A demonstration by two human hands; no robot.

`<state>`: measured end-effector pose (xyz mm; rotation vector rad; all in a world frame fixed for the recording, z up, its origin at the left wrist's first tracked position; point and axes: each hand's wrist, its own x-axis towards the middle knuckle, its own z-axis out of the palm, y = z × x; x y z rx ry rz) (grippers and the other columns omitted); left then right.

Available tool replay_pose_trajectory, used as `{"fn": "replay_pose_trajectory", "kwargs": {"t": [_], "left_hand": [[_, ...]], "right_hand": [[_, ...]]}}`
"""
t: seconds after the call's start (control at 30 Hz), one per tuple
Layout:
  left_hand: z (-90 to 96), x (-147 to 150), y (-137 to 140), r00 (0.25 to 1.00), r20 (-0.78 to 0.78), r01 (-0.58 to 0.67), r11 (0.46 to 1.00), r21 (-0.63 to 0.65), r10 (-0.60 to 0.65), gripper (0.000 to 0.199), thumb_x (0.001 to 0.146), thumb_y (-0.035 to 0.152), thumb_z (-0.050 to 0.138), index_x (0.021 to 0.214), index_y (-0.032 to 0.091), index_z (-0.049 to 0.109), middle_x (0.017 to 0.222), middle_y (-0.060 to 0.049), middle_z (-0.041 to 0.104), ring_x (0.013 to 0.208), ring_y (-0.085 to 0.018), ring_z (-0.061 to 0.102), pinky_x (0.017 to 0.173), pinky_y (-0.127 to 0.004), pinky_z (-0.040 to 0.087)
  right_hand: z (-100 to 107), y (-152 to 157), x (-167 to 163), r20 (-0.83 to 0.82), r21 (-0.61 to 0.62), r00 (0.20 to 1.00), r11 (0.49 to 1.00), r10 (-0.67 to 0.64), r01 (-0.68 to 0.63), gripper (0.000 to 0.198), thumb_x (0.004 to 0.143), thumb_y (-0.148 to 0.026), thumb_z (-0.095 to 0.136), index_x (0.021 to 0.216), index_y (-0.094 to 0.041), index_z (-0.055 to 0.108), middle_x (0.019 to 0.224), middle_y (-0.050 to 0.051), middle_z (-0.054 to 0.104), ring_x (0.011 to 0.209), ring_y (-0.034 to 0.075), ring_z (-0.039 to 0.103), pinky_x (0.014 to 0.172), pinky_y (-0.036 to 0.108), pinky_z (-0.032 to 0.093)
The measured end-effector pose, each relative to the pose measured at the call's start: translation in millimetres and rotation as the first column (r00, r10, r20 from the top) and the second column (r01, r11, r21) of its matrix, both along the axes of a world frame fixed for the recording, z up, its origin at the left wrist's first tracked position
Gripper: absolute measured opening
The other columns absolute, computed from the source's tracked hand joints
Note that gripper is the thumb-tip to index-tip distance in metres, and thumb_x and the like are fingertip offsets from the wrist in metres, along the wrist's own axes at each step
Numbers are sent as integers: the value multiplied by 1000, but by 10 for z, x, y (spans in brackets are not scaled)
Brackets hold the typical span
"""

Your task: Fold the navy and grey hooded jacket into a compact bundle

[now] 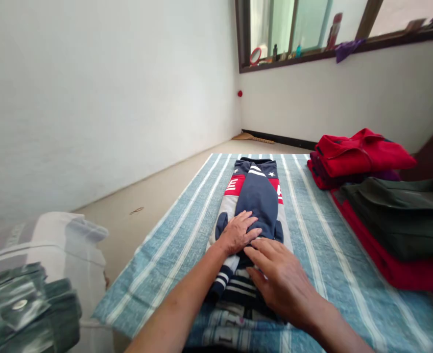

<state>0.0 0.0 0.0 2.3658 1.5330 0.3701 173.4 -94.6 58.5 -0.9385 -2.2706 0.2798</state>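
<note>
Hoodie [256,196], sleeves folded in, lies on striped sheet [312,230]; left hand [238,233] and right hand [280,279] press flat, open-palmed, holding nothing. Judged next: fold hem toward twelve o'clock.

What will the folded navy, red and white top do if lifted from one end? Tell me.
The folded top is soft knit, so it would likely sag and unfold. Both the left hand and right hand press it flat against the striped sheet; it probably won't slide easily.

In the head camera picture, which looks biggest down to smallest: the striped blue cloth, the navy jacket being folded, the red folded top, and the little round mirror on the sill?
1. Striped blue cloth
2. Navy jacket
3. Red folded top
4. Round mirror, though it is farthest away, so its true size is unsure.
</note>
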Motion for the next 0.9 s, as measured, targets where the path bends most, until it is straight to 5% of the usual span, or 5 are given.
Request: {"fn": "replay_pose_trajectory", "kwargs": {"t": [0.1, 0.23, 0.5, 0.73, 0.9], "left_hand": [[-28, -5, 18, 1000, -6, 4, 1000, 0, -4, 52, 93, 49, 44, 131, 16, 54, 146, -13, 43, 139, -26, 31, 113, -46, 28], [-15, -6, 19, 1000, -3, -1, 1000, 1, 1, 48, 94, 45, 45, 131, 16, 55, 146, -13, 43, 138, -26, 32, 114, -44, 29], [15, -18, 35, 998, 35, 41, 999, 22, -42, 40, 99, 32, 31, 128, 21, 56, 140, -6, 53, 136, -16, 37, 114, -39, 29], [-35, 10, 41, 999, 43, 15, 999, 47, -17, 40, 94, 37, 45, 126, 16, 58, 141, -13, 49, 135, -26, 39, 112, -49, 30], [15, 39, 19, 995, 96, -39, 994, 103, 29, 41, 91, 36, 50, 124, 13, 58, 134, -13, 57, 129, -22, 47, 112, -39, 33]], "right_hand": [[-350, 85, -151, 98, 75, 992, 995, -80, 73, 40, 80, -21, 65, 119, -14, 60, 130, 14, 56, 125, 31, 47, 103, 49, 42], [-542, 89, -215, 141, 92, 982, 989, -125, 112, 52, 80, -27, 67, 126, -8, 55, 138, 19, 49, 131, 33, 42, 106, 51, 39], [-666, 5, -206, 124, 145, 981, 981, -151, 132, 40, 83, -26, 62, 120, -10, 60, 131, 17, 57, 124, 31, 50, 104, 48, 42], [-699, -11, -212, 135, 130, 979, 982, -155, 137, 34, 83, -22, 60, 116, -12, 61, 129, 16, 58, 123, 29, 51, 106, 46, 41], [-666, 1, -210, 113, 121, 982, 983, -154, 140, 32, 81, -16, 58, 113, -12, 62, 125, 15, 60, 120, 29, 53, 105, 46, 42]]}}
